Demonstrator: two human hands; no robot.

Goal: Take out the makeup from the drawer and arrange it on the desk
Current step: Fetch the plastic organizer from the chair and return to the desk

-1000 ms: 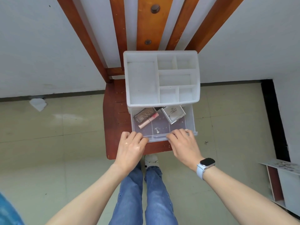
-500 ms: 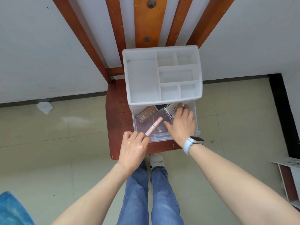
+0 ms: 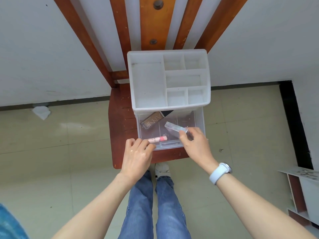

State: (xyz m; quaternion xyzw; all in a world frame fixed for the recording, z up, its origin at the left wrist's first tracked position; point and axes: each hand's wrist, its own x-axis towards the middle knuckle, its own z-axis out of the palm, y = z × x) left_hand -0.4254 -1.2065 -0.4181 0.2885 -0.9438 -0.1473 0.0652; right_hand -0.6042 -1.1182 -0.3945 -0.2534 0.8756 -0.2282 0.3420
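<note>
Makeup's half out: right hand [image 3: 195, 144] pinches a clear square plastic compact [image 3: 175, 129] by its edge, lifted tilted over the see-through plastic drawer [image 3: 201, 121], left hand [image 3: 138, 152] pinching a slim pink tube [image 3: 158, 139]; both look light, stiff, probably slippery.

- From my remote seat the scene reads bright and evenly lit, with soft, diffuse daylight and no hard beam.
- Shadows are faint: I see only a weak one under the dark red wooden chair seat [image 3: 119, 128] and inside the white plastic compartment organiser [image 3: 170, 80].
- A pale sheen lies on the beige tiled floor [image 3: 57, 128] at the left.
- The clear plastic drawer [image 3: 198, 121] gives small glints along its walls.
- Wide-angle distortion is strong: the orange-brown chair back slats [image 3: 153, 23] splay outward and the wall line bows.
- My right hand [image 3: 195, 144] and the clear flat case [image 3: 175, 129] in it look slightly smeared by motion.
- The forearms at the bottom edge are stretched and soft.
</note>
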